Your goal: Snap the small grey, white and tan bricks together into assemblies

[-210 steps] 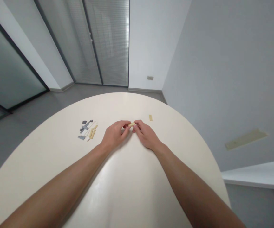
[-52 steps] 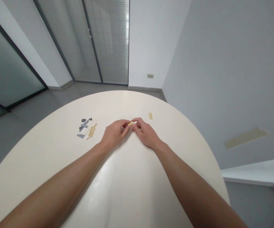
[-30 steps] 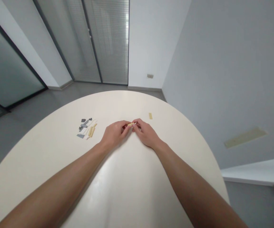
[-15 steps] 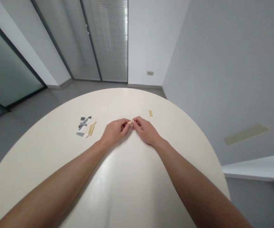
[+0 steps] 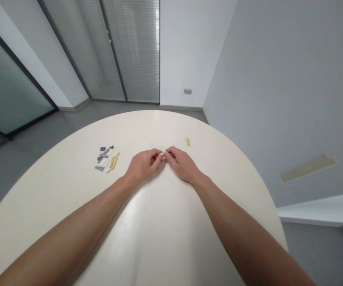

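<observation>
Between my fingertips, over the middle of the round table, is a small tan piece [image 5: 161, 153], mostly covered by the fingers. My left hand [image 5: 144, 163] pinches it from the left with thumb and forefinger. From the right, my right hand [image 5: 182, 163] closes its fingertips on the same spot, touching or nearly touching the left ones. Left of the hands lies a loose group of small building pieces: tan bricks [image 5: 113, 162], dark grey pieces [image 5: 103, 155], a flat grey piece [image 5: 99, 169] and thin white bars. Beyond my right hand rests a flat tan plate [image 5: 188, 142].
The white round table [image 5: 159, 238] carries both forearms, and its far edge curves in front of the hands. Glass partitions [image 5: 130, 51] and a white wall with a socket [image 5: 187, 91] stand beyond it. A grey wall [image 5: 278, 99] rises at the right.
Both hands stay almost in place, with only slight finger movement. Less of the tan piece shows between the fingertips now. The pieces on the table lie as before.
</observation>
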A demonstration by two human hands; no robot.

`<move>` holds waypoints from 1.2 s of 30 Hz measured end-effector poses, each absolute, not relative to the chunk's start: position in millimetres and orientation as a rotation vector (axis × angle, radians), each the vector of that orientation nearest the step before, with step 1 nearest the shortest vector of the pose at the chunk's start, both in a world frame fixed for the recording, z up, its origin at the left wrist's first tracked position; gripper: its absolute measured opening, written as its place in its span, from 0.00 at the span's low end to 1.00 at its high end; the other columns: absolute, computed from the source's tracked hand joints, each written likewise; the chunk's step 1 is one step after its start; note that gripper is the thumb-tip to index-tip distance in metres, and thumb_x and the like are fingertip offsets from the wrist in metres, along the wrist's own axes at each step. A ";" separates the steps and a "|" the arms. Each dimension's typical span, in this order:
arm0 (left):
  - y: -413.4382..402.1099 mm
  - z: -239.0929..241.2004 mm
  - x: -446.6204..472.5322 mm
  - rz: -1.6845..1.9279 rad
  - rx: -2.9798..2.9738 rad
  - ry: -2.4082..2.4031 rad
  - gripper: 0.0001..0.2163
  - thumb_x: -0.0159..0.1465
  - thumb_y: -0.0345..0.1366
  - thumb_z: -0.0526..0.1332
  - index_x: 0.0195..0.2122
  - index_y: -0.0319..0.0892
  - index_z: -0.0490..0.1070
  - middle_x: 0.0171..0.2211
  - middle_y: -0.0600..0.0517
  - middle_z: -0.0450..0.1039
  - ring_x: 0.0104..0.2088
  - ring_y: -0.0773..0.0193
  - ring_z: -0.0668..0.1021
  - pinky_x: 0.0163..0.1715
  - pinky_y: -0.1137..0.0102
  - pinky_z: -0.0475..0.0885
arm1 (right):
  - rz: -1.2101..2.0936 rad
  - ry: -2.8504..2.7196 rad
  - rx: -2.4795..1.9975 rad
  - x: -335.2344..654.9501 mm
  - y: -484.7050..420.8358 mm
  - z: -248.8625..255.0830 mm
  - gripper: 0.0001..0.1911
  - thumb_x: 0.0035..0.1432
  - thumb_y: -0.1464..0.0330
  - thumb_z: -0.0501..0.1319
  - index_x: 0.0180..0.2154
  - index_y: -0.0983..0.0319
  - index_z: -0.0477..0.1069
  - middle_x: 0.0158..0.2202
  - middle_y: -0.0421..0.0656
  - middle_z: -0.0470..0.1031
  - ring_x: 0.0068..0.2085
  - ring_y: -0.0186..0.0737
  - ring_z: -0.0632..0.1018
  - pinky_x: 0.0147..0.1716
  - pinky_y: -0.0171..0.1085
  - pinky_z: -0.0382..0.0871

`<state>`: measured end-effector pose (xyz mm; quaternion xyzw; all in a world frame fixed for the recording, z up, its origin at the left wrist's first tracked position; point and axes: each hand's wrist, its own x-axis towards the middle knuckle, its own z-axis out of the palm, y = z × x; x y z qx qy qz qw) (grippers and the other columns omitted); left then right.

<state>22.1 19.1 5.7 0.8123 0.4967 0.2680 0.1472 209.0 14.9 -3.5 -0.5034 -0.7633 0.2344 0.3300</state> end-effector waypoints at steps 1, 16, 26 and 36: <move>19.1 5.7 22.2 0.763 2.337 1.432 0.15 0.70 0.45 0.53 0.44 0.46 0.79 0.35 0.51 0.82 0.33 0.60 0.80 0.33 0.67 0.68 | 0.619 -1.994 -1.314 209.1 15.0 -3.6 0.14 0.71 0.59 0.52 0.43 0.59 0.72 0.39 0.44 0.79 0.39 0.40 0.77 0.41 0.38 0.67; 18.7 6.1 22.1 0.750 2.328 1.413 0.16 0.71 0.45 0.53 0.44 0.45 0.78 0.35 0.51 0.82 0.32 0.60 0.79 0.33 0.67 0.67 | 0.617 -1.995 -1.312 209.3 15.3 -3.0 0.14 0.71 0.60 0.53 0.42 0.60 0.72 0.40 0.45 0.79 0.39 0.40 0.77 0.40 0.37 0.66; 19.4 5.6 22.5 0.755 2.322 1.398 0.15 0.71 0.44 0.53 0.44 0.45 0.78 0.35 0.50 0.81 0.32 0.60 0.79 0.33 0.67 0.66 | 0.598 -2.010 -1.323 209.7 15.3 -3.9 0.14 0.71 0.60 0.52 0.42 0.60 0.72 0.39 0.44 0.79 0.39 0.39 0.76 0.41 0.37 0.65; 18.9 6.1 22.4 0.762 2.310 1.393 0.15 0.70 0.44 0.53 0.43 0.45 0.78 0.34 0.51 0.81 0.32 0.60 0.78 0.33 0.67 0.66 | 0.610 -2.002 -1.330 209.2 14.9 -2.4 0.14 0.71 0.60 0.52 0.42 0.60 0.72 0.38 0.44 0.78 0.39 0.39 0.76 0.40 0.37 0.65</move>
